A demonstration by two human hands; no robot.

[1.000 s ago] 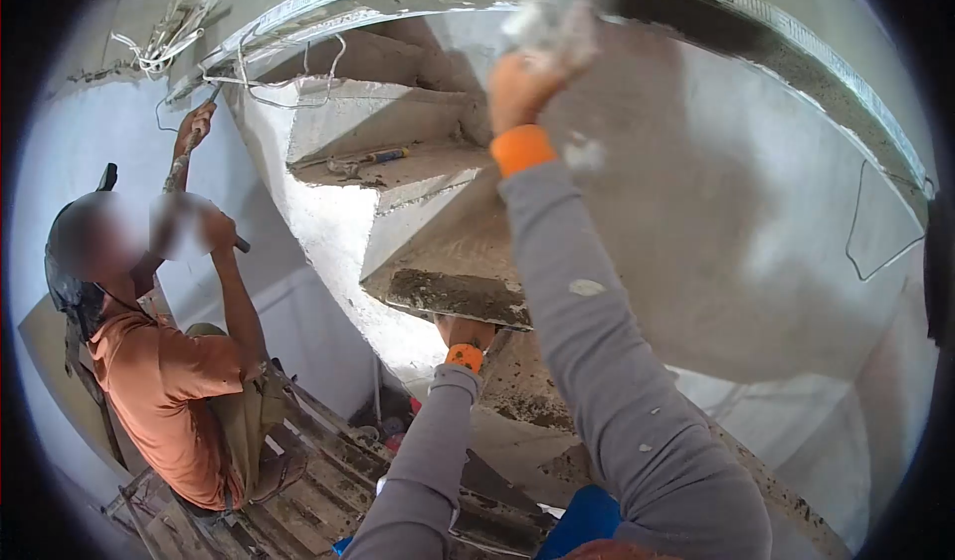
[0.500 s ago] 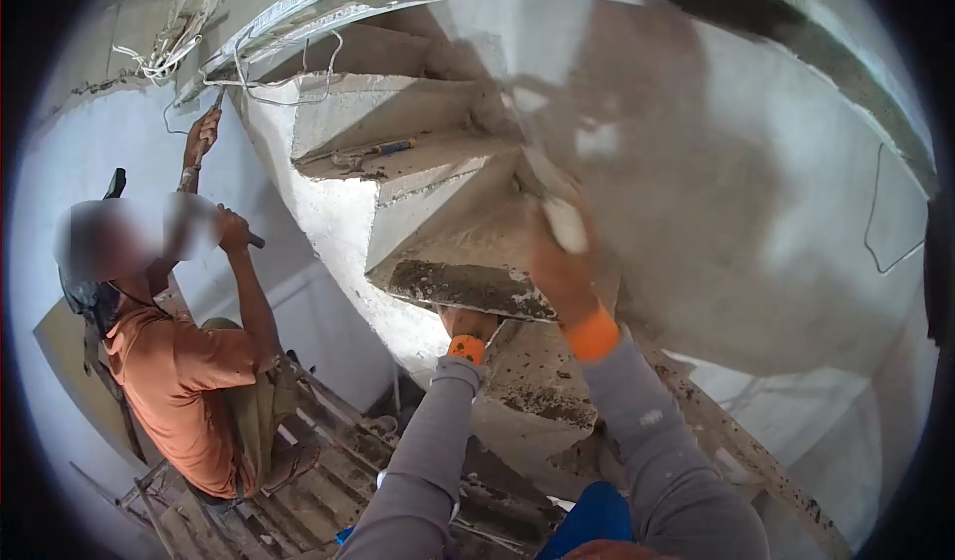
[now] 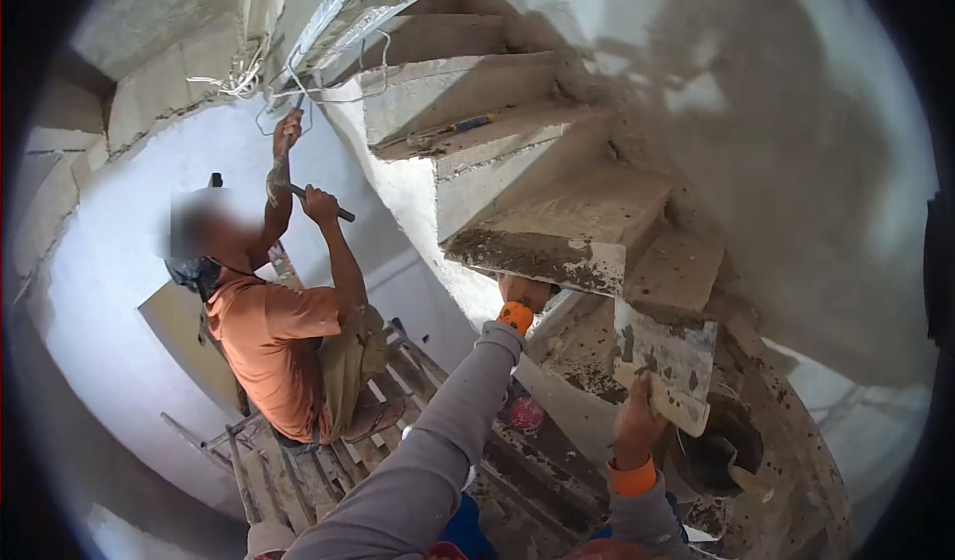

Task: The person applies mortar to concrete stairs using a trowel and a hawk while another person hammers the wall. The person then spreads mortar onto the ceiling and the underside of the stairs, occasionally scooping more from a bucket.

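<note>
My left hand (image 3: 525,294) is under the front edge of a concrete stair tread (image 3: 557,252), its fingers mostly hidden there. My right hand (image 3: 639,423), lower and to the right, grips a flat scraper (image 3: 668,361) with a wide grey blade and a pale handle edge. Dark wet mortar coats part of the tread's front face. Just right of the scraper stands a dark bucket (image 3: 718,451) with a trowel (image 3: 731,461) in it.
At the left a co-worker (image 3: 274,331) crouches on wooden slats (image 3: 298,480), holding a hammer (image 3: 323,202) and a raised tool. A tool with a blue handle (image 3: 468,124) lies on a higher step. Loose wires (image 3: 244,81) hang above. A curved wall rises at the right.
My right hand has moved from above the tread down toward the bucket, and the scraper now shows clearly. The view has shifted, so the co-worker and stairs appear farther right. My left hand stays under the tread.
</note>
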